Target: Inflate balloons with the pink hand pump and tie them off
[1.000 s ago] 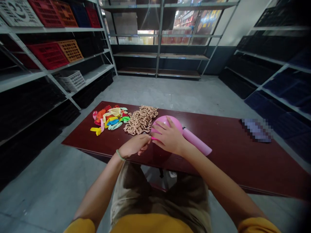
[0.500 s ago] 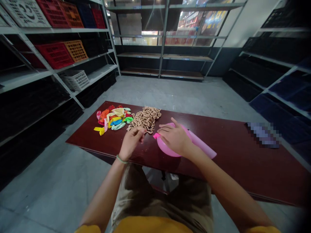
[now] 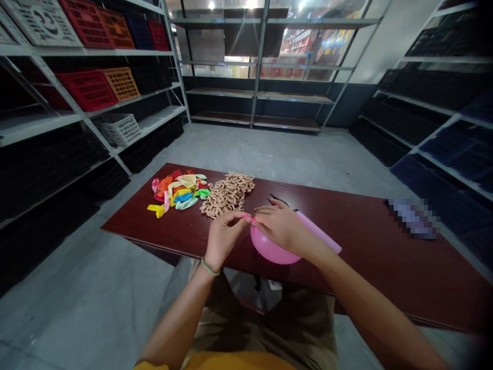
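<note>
An inflated pink balloon (image 3: 274, 248) rests near the table's front edge, its neck pointing left. My left hand (image 3: 226, 235) is closed in a pinch on the neck's tip. My right hand (image 3: 283, 224) lies over the top of the balloon, its fingers closed round the base of the neck, where the two hands meet. Behind the right hand is a pink cylinder (image 3: 322, 234) with a black rod, which looks like a hand pump; the hand partly hides it. Tan curled pieces (image 3: 227, 195) are heaped just beyond the left hand. Uninflated balloons (image 3: 183, 192) in several colours lie left of that heap.
The dark red wooden table (image 3: 358, 257) spans the space before me. A blurred purple packet (image 3: 413, 218) lies at its right end. Shelving with red and orange crates (image 3: 87, 87) stands on the left; a metal rack (image 3: 252, 95) stands at the back, and dark shelves on the right.
My left hand has moved right from the edge of the tan heap to the balloon's neck. The right hand has closed its fingers at the neck, and the balloon has shifted slightly towards me.
</note>
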Tool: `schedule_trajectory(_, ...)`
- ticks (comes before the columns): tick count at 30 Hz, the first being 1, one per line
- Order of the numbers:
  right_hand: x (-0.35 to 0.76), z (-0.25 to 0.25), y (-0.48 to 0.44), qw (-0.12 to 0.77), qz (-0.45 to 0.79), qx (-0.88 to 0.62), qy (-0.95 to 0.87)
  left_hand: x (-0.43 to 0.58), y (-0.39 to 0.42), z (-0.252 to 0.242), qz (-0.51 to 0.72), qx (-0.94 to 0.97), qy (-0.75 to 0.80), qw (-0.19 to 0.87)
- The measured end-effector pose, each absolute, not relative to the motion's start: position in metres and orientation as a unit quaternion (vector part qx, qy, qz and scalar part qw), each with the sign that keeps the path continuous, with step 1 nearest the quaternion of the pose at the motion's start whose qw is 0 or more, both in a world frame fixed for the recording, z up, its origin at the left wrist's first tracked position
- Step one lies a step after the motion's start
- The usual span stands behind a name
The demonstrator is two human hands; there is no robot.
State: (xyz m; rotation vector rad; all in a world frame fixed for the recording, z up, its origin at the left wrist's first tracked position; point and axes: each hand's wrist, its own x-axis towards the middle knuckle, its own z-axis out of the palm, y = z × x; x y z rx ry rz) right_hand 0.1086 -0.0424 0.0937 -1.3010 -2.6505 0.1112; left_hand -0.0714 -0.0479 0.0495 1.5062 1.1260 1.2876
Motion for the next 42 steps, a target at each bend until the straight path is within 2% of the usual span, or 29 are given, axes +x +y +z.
schedule_trajectory(5,0.098,0.096,-0.045,0.057,0.028,-0.429,-0.901,-0.082,-0.052,0.047,0.513,0.570,0.437,0.470)
schedule_trajectory(9,0.088,0.103,-0.041,0.065,0.074,-0.392,-0.915,-0.097,-0.052,0.054,0.503,0.535,0.420,0.534)
schedule_trajectory(12,0.082,0.112,-0.037,0.079,0.169,-0.357,-0.915,-0.113,-0.052,0.058,0.485,0.512,0.411,0.578)
schedule_trajectory(17,0.070,0.123,-0.029,0.057,0.421,-0.338,-0.840,-0.135,-0.050,0.062,0.477,0.470,0.398,0.627)
schedule_trajectory(20,0.066,0.118,-0.020,0.056,0.473,-0.337,-0.812,-0.140,-0.045,0.064,0.470,0.475,0.427,0.609)
schedule_trajectory(24,0.072,0.098,0.013,0.102,0.449,-0.348,-0.816,-0.144,-0.037,0.065,0.467,0.504,0.452,0.569)
schedule_trajectory(27,0.076,0.074,0.051,0.219,0.262,-0.424,-0.839,-0.148,-0.035,0.064,0.460,0.513,0.448,0.569)
schedule_trajectory(28,0.076,0.065,0.063,0.228,0.189,-0.454,-0.841,-0.149,-0.035,0.065,0.457,0.515,0.448,0.570)
schedule_trajectory(29,0.074,0.055,0.074,0.228,0.167,-0.463,-0.840,-0.150,-0.036,0.065,0.455,0.517,0.448,0.571)
schedule_trajectory(35,0.063,0.026,0.101,0.216,0.150,-0.434,-0.862,-0.159,-0.039,0.067,0.454,0.520,0.448,0.568)
schedule_trajectory(42,0.085,0.055,0.105,0.281,0.207,-0.463,-0.815,-0.153,-0.036,0.066,0.447,0.534,0.445,0.563)
